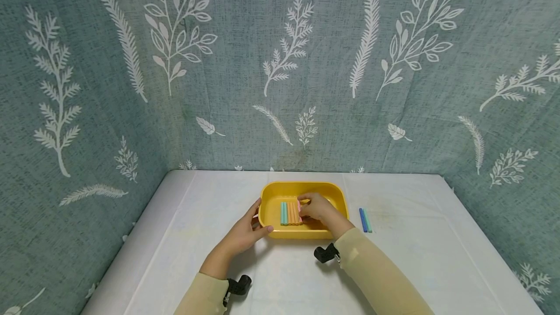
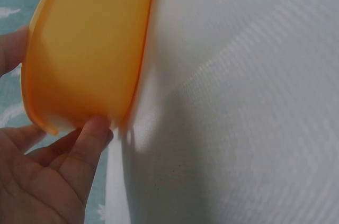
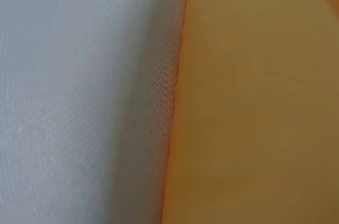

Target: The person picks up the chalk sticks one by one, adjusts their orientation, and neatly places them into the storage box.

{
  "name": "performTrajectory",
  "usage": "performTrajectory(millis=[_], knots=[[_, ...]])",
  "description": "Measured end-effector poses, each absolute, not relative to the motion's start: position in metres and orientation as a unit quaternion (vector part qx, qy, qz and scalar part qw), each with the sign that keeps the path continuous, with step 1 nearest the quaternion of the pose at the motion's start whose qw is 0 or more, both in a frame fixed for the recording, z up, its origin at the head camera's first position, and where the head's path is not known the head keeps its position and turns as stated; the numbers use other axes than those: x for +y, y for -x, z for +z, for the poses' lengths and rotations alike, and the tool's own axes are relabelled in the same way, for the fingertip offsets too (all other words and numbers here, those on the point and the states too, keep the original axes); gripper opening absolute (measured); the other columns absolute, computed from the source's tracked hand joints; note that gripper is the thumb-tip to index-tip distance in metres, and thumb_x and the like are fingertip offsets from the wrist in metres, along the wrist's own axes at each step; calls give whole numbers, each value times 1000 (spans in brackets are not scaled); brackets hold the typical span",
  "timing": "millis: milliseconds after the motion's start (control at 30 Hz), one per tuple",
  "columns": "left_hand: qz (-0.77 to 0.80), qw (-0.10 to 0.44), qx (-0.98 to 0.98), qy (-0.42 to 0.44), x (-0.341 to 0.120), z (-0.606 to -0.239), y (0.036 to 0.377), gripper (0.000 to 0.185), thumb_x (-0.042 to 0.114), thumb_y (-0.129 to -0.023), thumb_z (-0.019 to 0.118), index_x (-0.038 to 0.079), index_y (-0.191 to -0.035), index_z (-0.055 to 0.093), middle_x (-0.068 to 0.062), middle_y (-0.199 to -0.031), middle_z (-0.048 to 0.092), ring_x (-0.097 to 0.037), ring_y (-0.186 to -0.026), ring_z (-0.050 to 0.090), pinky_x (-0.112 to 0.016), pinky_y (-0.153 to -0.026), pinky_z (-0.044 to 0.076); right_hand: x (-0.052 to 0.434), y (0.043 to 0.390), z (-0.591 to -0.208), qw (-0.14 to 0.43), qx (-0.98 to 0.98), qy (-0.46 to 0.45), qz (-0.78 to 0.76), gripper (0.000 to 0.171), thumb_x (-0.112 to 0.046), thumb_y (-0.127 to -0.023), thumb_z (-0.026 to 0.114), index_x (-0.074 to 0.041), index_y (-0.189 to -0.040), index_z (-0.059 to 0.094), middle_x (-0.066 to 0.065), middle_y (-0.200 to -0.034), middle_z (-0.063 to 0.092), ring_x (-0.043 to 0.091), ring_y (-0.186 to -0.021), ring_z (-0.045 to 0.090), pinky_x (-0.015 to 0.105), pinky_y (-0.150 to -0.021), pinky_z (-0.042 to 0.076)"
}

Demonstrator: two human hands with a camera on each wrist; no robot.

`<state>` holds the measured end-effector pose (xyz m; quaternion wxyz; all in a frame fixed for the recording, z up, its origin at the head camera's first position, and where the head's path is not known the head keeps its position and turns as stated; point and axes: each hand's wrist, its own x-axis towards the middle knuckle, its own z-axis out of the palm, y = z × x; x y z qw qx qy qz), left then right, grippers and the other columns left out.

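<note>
A yellow plastic tray (image 1: 271,233) stands on the table near its back edge. My left hand (image 1: 242,235) grips the tray's left end, thumb at the near corner and fingers along the far side; the left wrist view shows this hand (image 2: 50,173) against the tray wall (image 2: 90,49). Inside lies a row of chalk sticks: teal ones (image 1: 284,213) at the left, then orange ones (image 1: 292,213). My right hand (image 1: 319,209) reaches into the tray and pinches a pink chalk stick (image 1: 299,206) at the row's right end, partly covered by the fingers.
Right of the tray, a blue chalk stick (image 1: 363,220) and a green one (image 1: 368,220) lie side by side on the white tablecloth (image 1: 420,247). A patterned grey-green curtain (image 1: 245,125) hangs behind the table and at both sides. In the right wrist view, the tray's outer wall (image 3: 254,102) fills the right half.
</note>
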<state>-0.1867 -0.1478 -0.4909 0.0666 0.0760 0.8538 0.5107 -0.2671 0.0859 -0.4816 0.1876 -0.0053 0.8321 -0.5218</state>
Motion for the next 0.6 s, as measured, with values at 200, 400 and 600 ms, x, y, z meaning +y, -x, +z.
performTrajectory(millis=[200,400,600], knots=[[518,69,849,-79,-149,-491,187,92,26,-93,74,10,-162,15,-20,-160,29,-37,-136,48,-45,-108,45,85,268,-481,195,831,-11,-520,53,5,-88,68,0,-140,56,14,-89,65,20,-68,66,31,-65,60],[522,68,846,-87,-149,-491,187,91,26,-94,73,9,-162,15,-22,-160,29,-38,-135,48,-46,-107,45,86,267,-481,194,833,-19,-517,52,3,-88,68,0,-139,56,14,-91,65,19,-69,67,30,-65,60],[520,68,847,-88,-149,-491,187,91,28,-94,73,9,-162,14,-22,-160,29,-39,-135,48,-46,-107,45,91,265,-479,196,815,-13,-545,46,3,-90,66,0,-135,57,15,-92,64,21,-70,65,31,-65,60]])
